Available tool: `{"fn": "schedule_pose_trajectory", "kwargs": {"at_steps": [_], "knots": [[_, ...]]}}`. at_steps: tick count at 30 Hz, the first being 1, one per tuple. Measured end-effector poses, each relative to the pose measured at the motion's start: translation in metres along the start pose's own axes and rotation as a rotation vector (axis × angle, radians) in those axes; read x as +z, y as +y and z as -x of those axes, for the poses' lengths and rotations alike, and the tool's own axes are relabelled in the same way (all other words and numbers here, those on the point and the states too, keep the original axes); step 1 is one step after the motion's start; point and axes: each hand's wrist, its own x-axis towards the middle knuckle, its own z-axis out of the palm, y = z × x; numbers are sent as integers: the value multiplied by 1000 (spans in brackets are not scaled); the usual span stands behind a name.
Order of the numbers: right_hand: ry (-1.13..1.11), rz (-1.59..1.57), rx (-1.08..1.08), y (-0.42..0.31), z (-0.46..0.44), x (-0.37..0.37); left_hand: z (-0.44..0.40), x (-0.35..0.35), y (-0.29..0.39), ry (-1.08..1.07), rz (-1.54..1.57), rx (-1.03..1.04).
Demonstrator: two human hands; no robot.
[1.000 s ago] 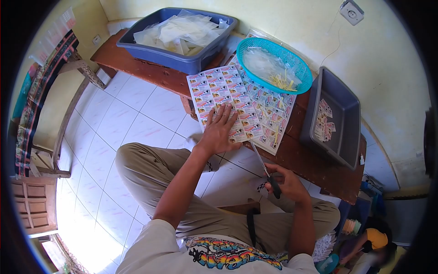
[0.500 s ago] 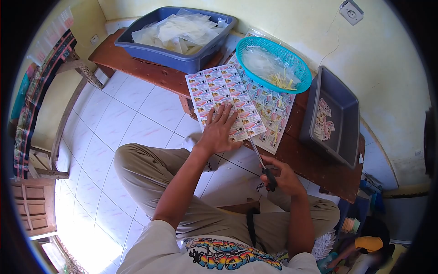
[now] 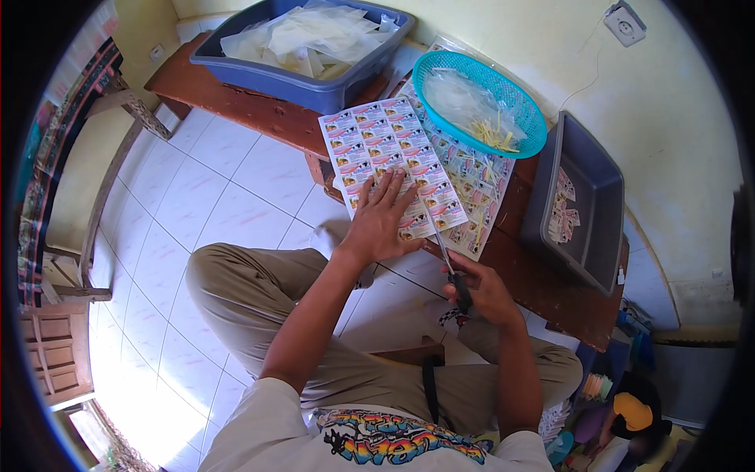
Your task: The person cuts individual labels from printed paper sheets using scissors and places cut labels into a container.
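Observation:
A printed label sheet (image 3: 376,141), covered in rows of small colourful labels, lies at the edge of the brown bench. My left hand (image 3: 379,222) rests flat on its lower part with fingers spread. In my right hand (image 3: 486,293) is a pair of scissors (image 3: 461,293) with dark handles. Their blades point away from me and reach into the sheet from its near edge, between two label columns. Under the sheet, to the right, lies another stack of similar printed sheets (image 3: 491,189) with thin paper strips scattered on it.
On the bench (image 3: 259,114) stand a blue-grey tub (image 3: 307,93) of clear plastic bags, a turquoise basket (image 3: 539,130) with bags and yellowish strips, and a grey tub (image 3: 586,228) holding cut labels. Another person (image 3: 633,413) is at lower right. A wall socket (image 3: 626,25) is above.
The scissors have moved forward, and their blades reach farther up into the sheet. My left hand stays pressed on it. The camera view has shifted slightly.

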Motion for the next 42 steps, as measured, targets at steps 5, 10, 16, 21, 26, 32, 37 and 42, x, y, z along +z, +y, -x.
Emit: {"fn": "schedule_pose_trajectory", "kwargs": {"at_steps": [5,10,16,21,26,32,37,42], "knots": [[0,-2,23,-1,-3,0,-1,0,0,0,6,-1],[-14,-33,38,-2,-4,0,0,-2,1,-2,29,-12],[-5,-34,59,-7,-2,2,0,3,-2,35,21,9],[-7,-20,59,-7,-2,2,0,-1,0,16,41,-6],[-5,-16,52,-4,-3,2,0,0,-1,16,39,-3],[-2,0,56,-8,-3,3,0,1,-1,24,35,1],[3,31,39,-6,-3,4,0,1,-1,8,27,-5],[12,10,48,-5,-3,5,1,5,-3,79,56,16]]}}
